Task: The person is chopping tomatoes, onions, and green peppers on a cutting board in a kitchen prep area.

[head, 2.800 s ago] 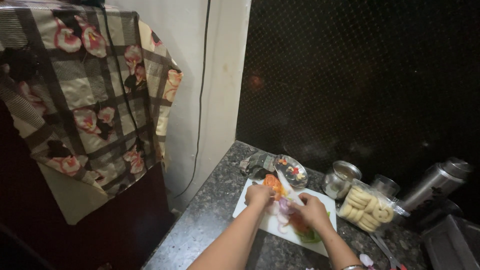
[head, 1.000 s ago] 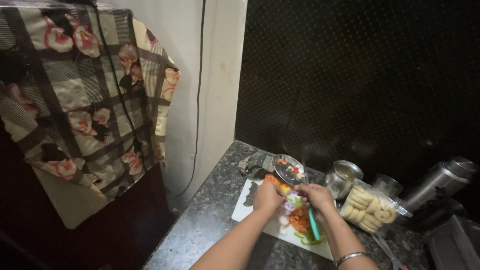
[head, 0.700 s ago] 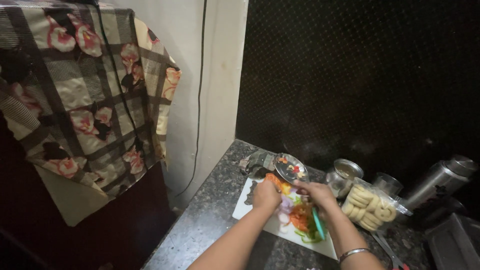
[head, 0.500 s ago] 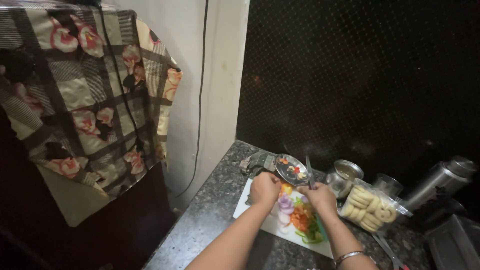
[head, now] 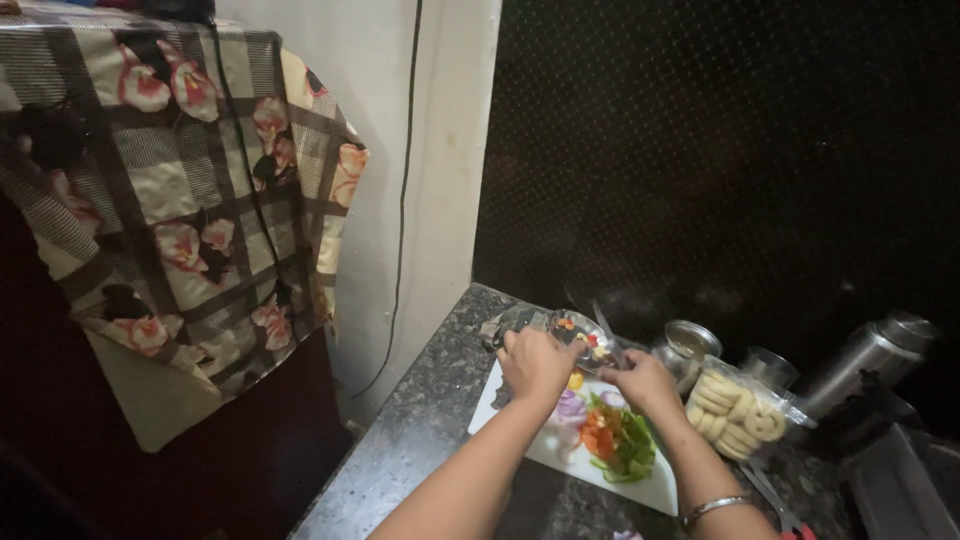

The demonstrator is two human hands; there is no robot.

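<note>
On the counter, far end of board [head: 520,440]: plate [head: 578,335], tilted.
Left hand [head: 535,362]: fingers closed on plate's near rim.
Right hand [head: 640,382]: grips knife [head: 605,330], blade pointing far-left over plate.
Vegetables [head: 610,435]: just near of both hands.

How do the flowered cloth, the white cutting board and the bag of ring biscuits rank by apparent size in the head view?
1. Flowered cloth, by far the largest, though it hangs nearer the camera.
2. White cutting board, partly covered by vegetables and arms.
3. Bag of ring biscuits, smallest.

A white cutting board [head: 640,480] bears orange, green and purple vegetable pieces [head: 610,435]; the hanging cloth [head: 170,190] is plaid with pink flowers.
</note>
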